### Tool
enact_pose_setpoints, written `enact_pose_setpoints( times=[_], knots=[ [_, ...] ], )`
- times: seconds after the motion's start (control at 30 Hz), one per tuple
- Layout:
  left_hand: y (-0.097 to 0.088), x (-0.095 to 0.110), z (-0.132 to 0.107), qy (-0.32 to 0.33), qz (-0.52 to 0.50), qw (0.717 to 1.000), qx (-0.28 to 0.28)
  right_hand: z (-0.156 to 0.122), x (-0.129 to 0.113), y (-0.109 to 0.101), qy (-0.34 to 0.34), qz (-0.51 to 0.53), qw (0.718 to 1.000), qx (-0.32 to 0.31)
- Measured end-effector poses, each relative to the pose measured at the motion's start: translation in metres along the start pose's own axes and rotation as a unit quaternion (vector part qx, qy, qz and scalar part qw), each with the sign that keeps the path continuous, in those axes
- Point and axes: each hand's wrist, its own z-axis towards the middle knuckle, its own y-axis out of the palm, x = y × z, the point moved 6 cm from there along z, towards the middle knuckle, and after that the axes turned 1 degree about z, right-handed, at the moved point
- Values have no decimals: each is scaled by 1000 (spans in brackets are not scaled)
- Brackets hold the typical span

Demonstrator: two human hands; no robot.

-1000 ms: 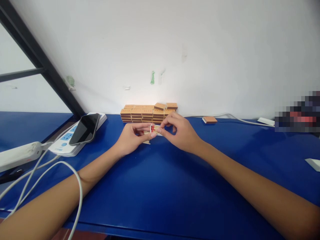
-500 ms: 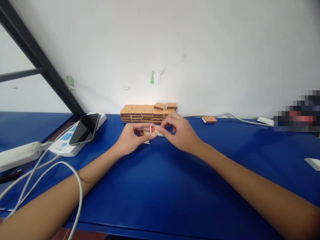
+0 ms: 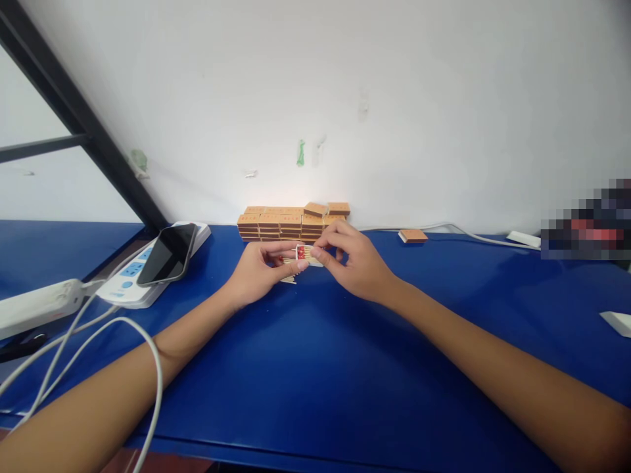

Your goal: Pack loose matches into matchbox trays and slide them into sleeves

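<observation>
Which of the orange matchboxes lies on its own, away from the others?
The flat orange matchbox lying alone on the blue tabletop, right of the right hand; the others are stacked together.

Soft light; dull sheen on blue tabletop; right-edge patch pixelated.

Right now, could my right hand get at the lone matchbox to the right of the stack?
Probably yes: nothing seems to block the way from your right hand to the lone matchbox, though that hand is busy at the red-headed matches.
</observation>
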Motion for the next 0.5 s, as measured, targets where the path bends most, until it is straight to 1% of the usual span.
enact_pose_setpoints(
  times=[0.33,0.43,0.5],
  knots=[
    [-1,-4,-1,-22,-15,1000,13,-3,0,0,-10,-20,1000,14],
    [-2,-5,-1,-22,-20,999,14,-3,-3,-1,-20,-34,999,24],
    [-1,-5,-1,-26,-36,999,12,0,-4,-5,-24,-50,998,41]
  ],
)
